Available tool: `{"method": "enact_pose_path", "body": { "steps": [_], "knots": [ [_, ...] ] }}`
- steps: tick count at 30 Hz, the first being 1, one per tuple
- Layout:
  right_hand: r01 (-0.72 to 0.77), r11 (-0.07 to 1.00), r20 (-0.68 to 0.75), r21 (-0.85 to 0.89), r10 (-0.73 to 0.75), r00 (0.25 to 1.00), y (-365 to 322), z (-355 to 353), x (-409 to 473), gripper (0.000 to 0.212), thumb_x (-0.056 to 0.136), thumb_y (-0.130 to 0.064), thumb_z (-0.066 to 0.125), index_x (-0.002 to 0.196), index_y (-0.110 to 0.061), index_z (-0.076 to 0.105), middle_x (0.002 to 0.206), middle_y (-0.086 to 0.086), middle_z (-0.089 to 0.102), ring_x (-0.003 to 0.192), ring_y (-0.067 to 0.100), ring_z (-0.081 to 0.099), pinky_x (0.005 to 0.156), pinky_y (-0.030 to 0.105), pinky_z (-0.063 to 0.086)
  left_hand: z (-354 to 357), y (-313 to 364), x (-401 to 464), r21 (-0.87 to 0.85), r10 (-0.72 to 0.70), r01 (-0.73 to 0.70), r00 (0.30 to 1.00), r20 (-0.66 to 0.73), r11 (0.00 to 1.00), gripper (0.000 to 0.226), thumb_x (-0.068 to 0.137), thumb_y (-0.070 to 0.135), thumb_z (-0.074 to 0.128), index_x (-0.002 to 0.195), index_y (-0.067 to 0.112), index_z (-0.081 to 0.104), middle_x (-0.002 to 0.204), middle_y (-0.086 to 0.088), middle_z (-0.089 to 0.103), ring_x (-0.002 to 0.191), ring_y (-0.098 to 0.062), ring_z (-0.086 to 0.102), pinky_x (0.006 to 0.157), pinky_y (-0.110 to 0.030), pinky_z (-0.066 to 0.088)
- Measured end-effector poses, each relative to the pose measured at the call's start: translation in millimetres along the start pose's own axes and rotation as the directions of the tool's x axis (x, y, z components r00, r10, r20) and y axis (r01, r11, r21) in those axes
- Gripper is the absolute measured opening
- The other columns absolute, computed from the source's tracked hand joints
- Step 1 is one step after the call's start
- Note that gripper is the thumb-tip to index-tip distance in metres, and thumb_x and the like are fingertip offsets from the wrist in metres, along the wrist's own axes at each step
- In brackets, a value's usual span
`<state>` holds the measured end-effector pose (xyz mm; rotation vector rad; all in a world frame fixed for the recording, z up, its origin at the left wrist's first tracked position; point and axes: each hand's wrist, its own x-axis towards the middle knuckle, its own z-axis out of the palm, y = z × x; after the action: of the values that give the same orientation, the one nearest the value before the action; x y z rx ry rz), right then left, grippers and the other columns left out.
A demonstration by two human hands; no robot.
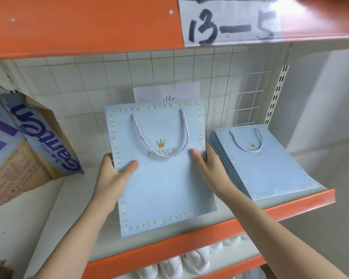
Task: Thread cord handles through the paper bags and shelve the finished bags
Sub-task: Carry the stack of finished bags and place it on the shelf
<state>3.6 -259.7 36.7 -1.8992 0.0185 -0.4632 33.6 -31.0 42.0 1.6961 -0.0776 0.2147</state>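
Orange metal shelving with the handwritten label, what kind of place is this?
Probably a stockroom or small warehouse: orange-edged metal shelves carry a handwritten paper location label, a stack of flat light-blue paper bags and a worn cardboard carton.

Both hands hold a flat light-blue paper bag [161, 178] with a gold crown print and a patterned border, over a white shelf with an orange front lip [210, 228]. The left hand [115, 170] grips its left edge, thumb on the face; the right hand [208, 166] grips the right edge. A twisted pale cord handle [159, 137] loops down the bag's front. Just to the right lies a stack of matching blue bags [270, 164]. A tilted cardboard box with purple lettering [28, 141] sits at left. A handwritten paper label [230, 21] reading "13-5" hangs on the orange beam above.
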Motion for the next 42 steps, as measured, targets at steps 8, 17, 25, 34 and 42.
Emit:
{"method": "enact_pose_path", "body": {
  "steps": [8, 17, 25, 34, 42],
  "knots": [
    [-0.064, 0.9, -0.324, -0.431, -0.088, 0.942, 64, -87, 23, 0.017, 0.095, -0.014, 0.048, 0.104, -0.009, 0.062, 0.1, 0.008, 0.059, 0.092, 0.021, 0.054, 0.079, 0.024, 0.034, 18, -54, -9, 0.039, -0.416, 0.417, 0.909, -0.027, 0.908, 0.023, 0.09, 0.018, 0.063, 0.101, -0.002, 0.066, 0.083, -0.013, 0.067, 0.07, -0.022, 0.064, 0.063, -0.028, 0.048],
    [-0.676, 0.587, -0.432, -0.445, 0.52, 0.736, 131, -208, 72, 0.08, 0.084, -0.056, 0.057, 0.128, 0.009, 0.04, 0.13, 0.028, 0.047, 0.119, 0.04, 0.045, 0.094, 0.039, 0.037, 30, -50, 5, 0.038, -0.458, 0.458, 0.889, -0.016, 0.888, 0.022, 0.091, 0.017, 0.061, 0.097, -0.004, 0.064, 0.079, -0.013, 0.065, 0.069, -0.023, 0.062, 0.061, -0.027, 0.047],
    [-0.61, 0.723, -0.122, -0.323, 0.608, 0.785, 130, -219, 74, 0.043, 0.087, -0.051, 0.058, 0.08, -0.008, 0.06, 0.082, 0.007, 0.06, 0.069, 0.021, 0.057, 0.058, 0.025, 0.04, 30, -48, 13, 0.029, -0.493, 0.493, 0.87, -0.003, 0.87, 0.016, 0.091, 0.016, 0.061, 0.089, 0.001, 0.066, 0.063, -0.003, 0.07, 0.067, -0.023, 0.064, 0.066, -0.031, 0.05],
    [-0.494, 0.801, -0.072, -0.338, 0.501, 0.862, 134, -165, 64, 0.052, 0.086, -0.053, 0.057, 0.092, -0.001, 0.059, 0.09, 0.012, 0.063, 0.072, 0.025, 0.056, 0.057, 0.029, 0.037, 28, -42, 10, 0.04, -0.492, 0.493, 0.87, -0.037, 0.869, 0.025, 0.091, 0.018, 0.062, 0.103, -0.004, 0.063, 0.086, -0.014, 0.066, 0.075, -0.026, 0.063, 0.071, -0.035, 0.05],
    [-0.595, 0.799, -0.016, -0.092, 0.596, 0.803, 116, -176, 55, 0.056, 0.086, -0.053, 0.058, 0.097, 0.001, 0.061, 0.085, 0.008, 0.066, 0.07, 0.022, 0.063, 0.056, 0.027, 0.046, 24, -37, 10, 0.063, -0.512, 0.509, 0.858, 0.044, 0.859, 0.027, 0.093, 0.02, 0.059, 0.108, -0.002, 0.061, 0.089, -0.012, 0.066, 0.076, -0.024, 0.064, 0.063, -0.032, 0.049]
  ]
}}
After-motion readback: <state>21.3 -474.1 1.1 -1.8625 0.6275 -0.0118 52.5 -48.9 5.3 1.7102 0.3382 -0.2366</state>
